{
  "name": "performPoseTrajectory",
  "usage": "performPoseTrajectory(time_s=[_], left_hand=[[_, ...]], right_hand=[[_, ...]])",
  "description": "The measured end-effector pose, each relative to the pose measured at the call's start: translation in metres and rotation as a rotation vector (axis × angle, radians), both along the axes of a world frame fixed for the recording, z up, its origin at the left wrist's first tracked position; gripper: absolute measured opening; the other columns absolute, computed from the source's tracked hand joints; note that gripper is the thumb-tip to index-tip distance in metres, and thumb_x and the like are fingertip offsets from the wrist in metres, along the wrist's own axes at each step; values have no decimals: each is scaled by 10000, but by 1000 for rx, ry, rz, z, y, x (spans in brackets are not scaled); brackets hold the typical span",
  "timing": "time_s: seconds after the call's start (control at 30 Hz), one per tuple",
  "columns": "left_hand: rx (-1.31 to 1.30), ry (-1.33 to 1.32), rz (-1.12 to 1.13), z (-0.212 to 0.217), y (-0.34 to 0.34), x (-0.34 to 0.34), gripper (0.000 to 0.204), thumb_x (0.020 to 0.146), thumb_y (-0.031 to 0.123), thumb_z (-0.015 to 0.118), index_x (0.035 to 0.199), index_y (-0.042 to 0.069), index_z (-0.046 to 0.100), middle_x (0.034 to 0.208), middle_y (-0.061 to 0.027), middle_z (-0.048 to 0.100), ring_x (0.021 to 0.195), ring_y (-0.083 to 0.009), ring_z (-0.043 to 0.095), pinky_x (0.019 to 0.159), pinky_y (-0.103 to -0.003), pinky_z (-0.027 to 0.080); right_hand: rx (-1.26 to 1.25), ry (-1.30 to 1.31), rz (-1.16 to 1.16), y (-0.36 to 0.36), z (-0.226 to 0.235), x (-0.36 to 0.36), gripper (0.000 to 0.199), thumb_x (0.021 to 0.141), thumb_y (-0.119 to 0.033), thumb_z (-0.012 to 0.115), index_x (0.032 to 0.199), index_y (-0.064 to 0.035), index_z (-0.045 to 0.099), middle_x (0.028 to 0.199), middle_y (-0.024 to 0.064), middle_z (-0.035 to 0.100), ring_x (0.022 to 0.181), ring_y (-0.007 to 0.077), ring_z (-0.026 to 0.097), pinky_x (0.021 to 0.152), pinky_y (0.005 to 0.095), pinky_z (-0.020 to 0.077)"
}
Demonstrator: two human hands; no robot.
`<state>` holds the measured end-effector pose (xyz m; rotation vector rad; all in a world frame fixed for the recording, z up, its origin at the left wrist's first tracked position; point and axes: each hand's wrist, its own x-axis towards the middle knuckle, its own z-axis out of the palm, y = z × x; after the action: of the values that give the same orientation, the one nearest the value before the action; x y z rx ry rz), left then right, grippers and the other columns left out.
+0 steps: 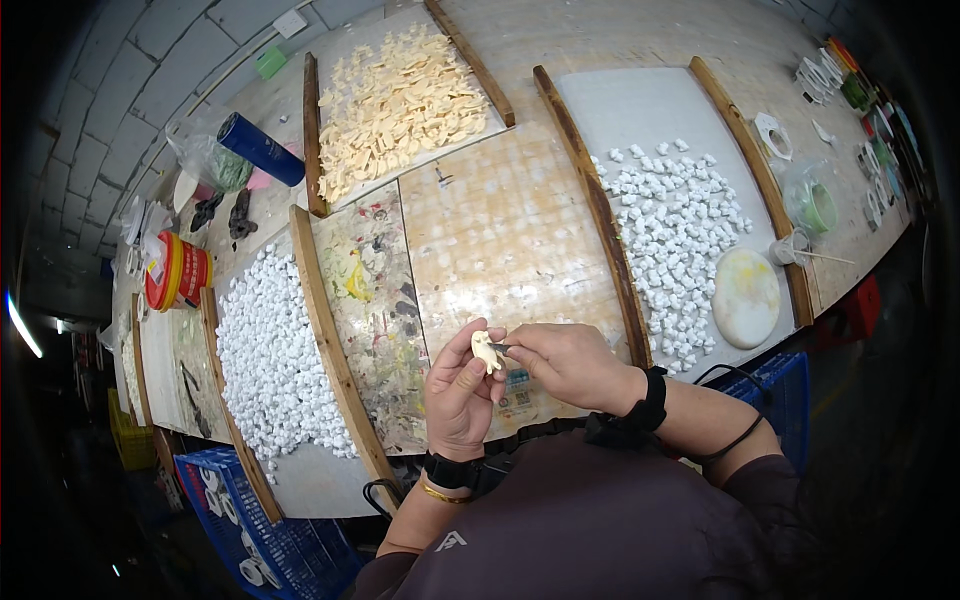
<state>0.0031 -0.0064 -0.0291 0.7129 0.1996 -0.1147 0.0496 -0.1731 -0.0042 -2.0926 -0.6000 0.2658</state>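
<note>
A small cream-coloured moulded piece (487, 352) is pinched between the thumb and fingers of my left hand (460, 390), just above the near edge of the table. My right hand (570, 362) grips a thin dark-tipped tool (499, 347), and its tip meets the right side of the piece. Most of the tool is hidden inside my fingers, so its exact kind does not show. Many similar cream pieces (400, 105) lie heaped on a board at the far left.
Small white pieces lie between wooden strips, in a left heap (275, 350) and a right heap (670, 240). A round pale slab (747, 298) rests by the right heap. Further left are a red-yellow bucket (180, 270) and a blue cylinder (260, 150). Blue crates (225, 520) stand below the table.
</note>
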Motion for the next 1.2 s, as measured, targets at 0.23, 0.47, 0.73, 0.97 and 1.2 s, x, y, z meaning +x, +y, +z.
performPoseTrajectory(time_s=[0.23, 0.47, 0.73, 0.97, 1.2], left_hand=[[17, 19, -16, -2, 4, -3, 506, 879, 74, 600, 1338, -36, 417, 1162, -164, 587, 773, -159, 591, 536, -217, 456], [34, 62, -5, 6, -1, -2, 503, 879, 41, 568, 1346, -41, 401, 1108, -128, 590, 762, -150, 584, 523, -209, 451], [129, -4, 25, -4, -2, -1, 501, 891, 29, 541, 1355, -54, 373, 1167, -170, 543, 720, -140, 573, 461, -180, 440], [454, -254, -158, -29, 24, -4, 495, 902, 19, 545, 1366, -21, 376, 1281, -203, 498, 1038, -278, 561, 835, -273, 485], [106, 104, -70, 10, -4, 0, 493, 895, 50, 566, 1351, -35, 400, 989, -104, 570, 762, -137, 533, 584, -228, 425]], right_hand=[[-44, -93, -16, 4, -1, -4, 211, 901, -232, 544, 1047, -119, 647, 798, 84, 656, 705, 279, 640, 585, 384, 497], [-41, -171, -80, 2, -3, -7, 224, 870, -215, 552, 1049, -133, 660, 784, 72, 656, 703, 267, 646, 579, 374, 504], [3, -286, -122, 1, -18, -9, 153, 795, -170, 577, 896, -67, 626, 671, 86, 595, 616, 288, 621, 525, 386, 488], [94, -246, -78, 1, -20, -9, 158, 839, -191, 558, 863, -52, 631, 681, 108, 605, 622, 306, 620, 527, 403, 482], [54, -397, -198, -2, -24, -9, 118, 792, -169, 584, 840, -64, 609, 688, 99, 585, 621, 285, 617, 526, 390, 483]])
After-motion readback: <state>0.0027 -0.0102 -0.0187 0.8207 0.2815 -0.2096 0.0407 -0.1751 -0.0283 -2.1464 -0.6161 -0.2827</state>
